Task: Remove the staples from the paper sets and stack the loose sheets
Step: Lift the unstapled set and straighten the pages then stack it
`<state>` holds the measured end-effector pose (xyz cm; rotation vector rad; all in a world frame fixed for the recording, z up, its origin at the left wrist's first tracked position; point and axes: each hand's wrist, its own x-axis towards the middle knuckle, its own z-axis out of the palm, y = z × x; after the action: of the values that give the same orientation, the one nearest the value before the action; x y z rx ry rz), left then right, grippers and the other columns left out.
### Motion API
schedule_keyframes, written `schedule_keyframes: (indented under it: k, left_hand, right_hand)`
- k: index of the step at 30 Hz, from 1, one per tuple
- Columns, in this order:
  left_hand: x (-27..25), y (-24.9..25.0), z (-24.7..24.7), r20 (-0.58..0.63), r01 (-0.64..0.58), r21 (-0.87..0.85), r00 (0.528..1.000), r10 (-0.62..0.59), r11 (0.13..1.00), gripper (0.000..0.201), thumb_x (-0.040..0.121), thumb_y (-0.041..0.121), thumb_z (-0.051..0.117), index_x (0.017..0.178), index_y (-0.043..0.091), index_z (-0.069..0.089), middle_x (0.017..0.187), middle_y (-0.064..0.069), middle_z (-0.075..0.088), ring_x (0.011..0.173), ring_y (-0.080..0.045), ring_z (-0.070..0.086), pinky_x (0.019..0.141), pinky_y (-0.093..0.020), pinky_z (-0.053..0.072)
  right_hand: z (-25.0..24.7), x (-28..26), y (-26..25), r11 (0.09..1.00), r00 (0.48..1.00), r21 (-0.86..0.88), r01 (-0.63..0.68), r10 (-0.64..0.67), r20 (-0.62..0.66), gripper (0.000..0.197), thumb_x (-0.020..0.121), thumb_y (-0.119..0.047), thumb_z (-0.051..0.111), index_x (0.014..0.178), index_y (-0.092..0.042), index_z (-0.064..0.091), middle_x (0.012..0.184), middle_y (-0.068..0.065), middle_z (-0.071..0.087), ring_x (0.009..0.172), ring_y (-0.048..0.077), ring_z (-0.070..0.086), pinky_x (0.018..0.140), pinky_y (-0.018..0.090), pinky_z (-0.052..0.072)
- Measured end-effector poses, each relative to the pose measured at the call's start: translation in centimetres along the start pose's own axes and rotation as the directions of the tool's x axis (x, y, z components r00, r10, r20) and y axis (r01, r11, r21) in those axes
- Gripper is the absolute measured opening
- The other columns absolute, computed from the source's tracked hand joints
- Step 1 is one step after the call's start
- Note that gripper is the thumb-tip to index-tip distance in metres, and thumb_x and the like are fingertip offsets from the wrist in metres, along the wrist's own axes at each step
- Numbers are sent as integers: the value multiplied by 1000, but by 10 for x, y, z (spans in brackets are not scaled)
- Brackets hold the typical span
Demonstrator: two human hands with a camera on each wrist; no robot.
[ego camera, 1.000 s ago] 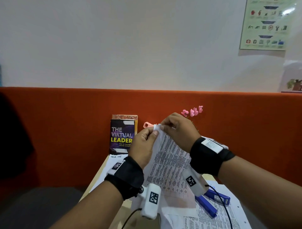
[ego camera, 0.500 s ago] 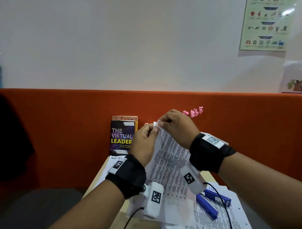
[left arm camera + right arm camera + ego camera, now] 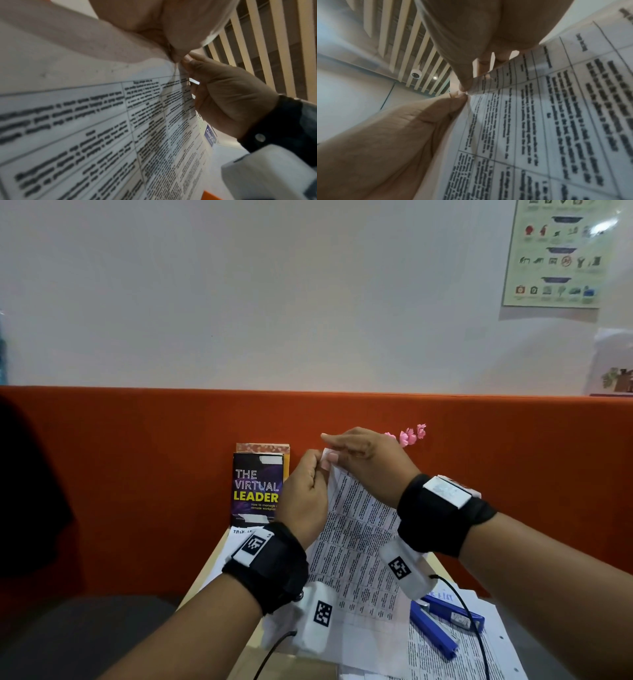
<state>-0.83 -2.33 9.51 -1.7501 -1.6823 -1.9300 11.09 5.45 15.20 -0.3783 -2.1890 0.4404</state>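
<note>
Both hands hold a stapled paper set (image 3: 356, 532), printed with tables, upright above the table. My left hand (image 3: 305, 491) pinches its top corner from the left. My right hand (image 3: 359, 460) pinches the same corner from the right, one finger stretched out over it. In the left wrist view my left hand (image 3: 175, 56) meets the right hand (image 3: 223, 97) at the top of the paper set (image 3: 85, 121). In the right wrist view the right hand's thumb (image 3: 464, 85) curls one sheet's corner (image 3: 484, 83) away beside the left hand (image 3: 393, 135). The staple itself is hidden.
A blue stapler (image 3: 442, 621) lies on printed sheets (image 3: 445, 659) at the table's right. More paper (image 3: 236, 542) lies at the left. A book (image 3: 257, 491) stands against the orange partition (image 3: 137, 474), with pink flowers (image 3: 409, 434) behind my right hand.
Both hands have stayed at the paper's top corner and risen slightly. The right hand's fingers have shifted on the corner, and one finger now sticks out to the left.
</note>
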Motion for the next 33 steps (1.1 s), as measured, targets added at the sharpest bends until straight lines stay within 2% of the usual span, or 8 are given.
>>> schedule_keyframes:
  k: [3, 8, 13, 17, 22, 25, 29, 33]
  left_hand:
    - [-1, 3, 0, 9, 22, 52, 1000, -22, 998, 31, 105, 40, 32, 89, 20, 49, 70, 1, 49, 61, -10, 43, 55, -34, 39]
    - [0, 9, 1, 5, 46, 79, 999, -47, 996, 30, 106, 38, 32, 98, 18, 52, 83, -7, 63, 71, -16, 58, 61, -36, 48]
    - [-2, 4, 0, 60, 67, 130, 995, -75, 989, 33, 105, 43, 28, 98, 19, 49, 89, -9, 64, 83, -27, 63, 74, -53, 53]
    - [-3, 3, 1, 66, 46, 153, 996, -57, 987, 31, 106, 38, 27, 91, 18, 46, 76, -3, 58, 66, -22, 55, 60, -43, 48]
    - [-10, -3, 2, 121, -15, 220, 993, -12, 975, 29, 104, 43, 27, 100, 19, 41, 74, 3, 54, 62, -13, 52, 55, -35, 41]
    - [-11, -11, 0, 110, 7, 221, 993, -32, 975, 28, 105, 40, 26, 105, 19, 44, 78, -2, 60, 66, -18, 57, 59, -44, 49]
    - [-11, -16, -1, 92, 14, 232, 995, -36, 973, 23, 106, 34, 29, 95, 18, 41, 67, 4, 48, 53, -12, 40, 52, -37, 39]
    - [-14, -18, -3, 115, 32, 223, 992, -59, 974, 24, 105, 40, 30, 97, 20, 41, 72, 0, 55, 55, -11, 42, 52, -34, 39]
  right_hand:
    - [-2, 0, -1, 999, 1000, -45, 18, -17, 21, 28, 94, -27, 64, 122, -29, 66, 105, -11, 70, 97, 4, 64, 88, 32, 56]
    - [0, 0, -1, 977, 988, -153, 151, -154, -6, 26, 95, -20, 63, 120, -29, 69, 96, -14, 61, 88, -2, 56, 78, 15, 47]
    - [-1, 3, -2, 976, 989, -160, 146, -149, -3, 19, 96, -21, 62, 111, -23, 74, 97, -13, 61, 88, 1, 59, 80, 16, 49]
    - [1, 5, -4, 967, 988, -222, 128, -105, 113, 17, 100, -22, 52, 105, -20, 69, 98, -10, 60, 90, 9, 57, 80, 26, 49]
    - [-1, 7, -8, 973, 996, -217, 73, -62, 57, 13, 101, -22, 50, 99, -19, 63, 97, -9, 58, 89, 10, 55, 76, 23, 45]
    - [-2, 7, -7, 979, 991, -202, 13, 15, 136, 16, 102, -33, 49, 109, -25, 61, 106, -10, 63, 94, 7, 58, 78, 23, 47]
    - [-5, 9, -5, 965, 980, -264, -7, 58, 188, 15, 102, -35, 47, 102, -24, 57, 85, -6, 62, 73, 10, 56, 58, 23, 42]
    - [-6, 8, -4, 963, 984, -265, 37, 11, 177, 13, 103, -35, 45, 96, -26, 51, 76, -7, 57, 65, 10, 51, 55, 22, 37]
